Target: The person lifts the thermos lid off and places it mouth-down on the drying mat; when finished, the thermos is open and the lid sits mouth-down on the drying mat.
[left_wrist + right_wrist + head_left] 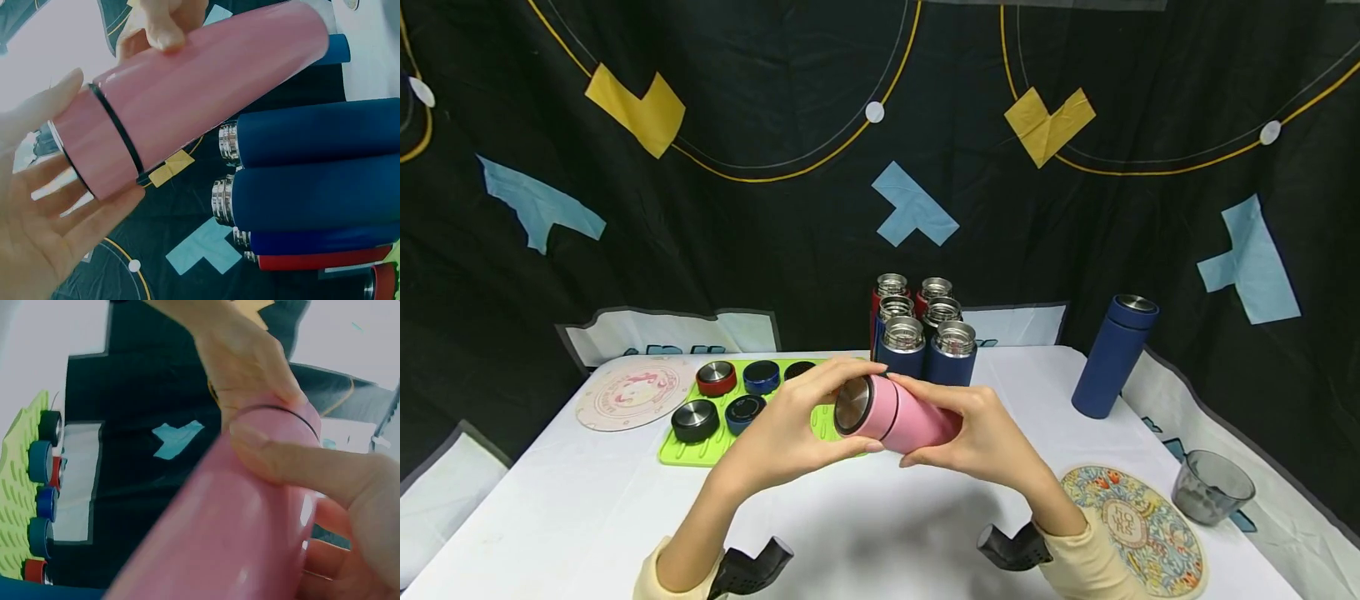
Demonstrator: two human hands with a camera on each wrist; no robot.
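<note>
A pink thermos flask (921, 421) is held up off the table, tilted, its steel-topped lid (856, 405) towards the left. My left hand (786, 429) grips the lid end between thumb and fingers. Around the flask's body curls my right hand (988, 433). In the left wrist view a dark ring separates the lid (94, 147) from the long body (219, 84); the lid sits on the body there. The right wrist view shows my right thumb (300, 464) pressed along the body just below that ring.
Behind the hands stand several lidless flasks (951, 362). A green mat (681, 452) at left bears several lids (696, 420). One capped blue flask (1111, 358) stands at right, near a patterned round mat (1150, 533) and a grey glass (1212, 487). A pale round mat (613, 400) lies far left.
</note>
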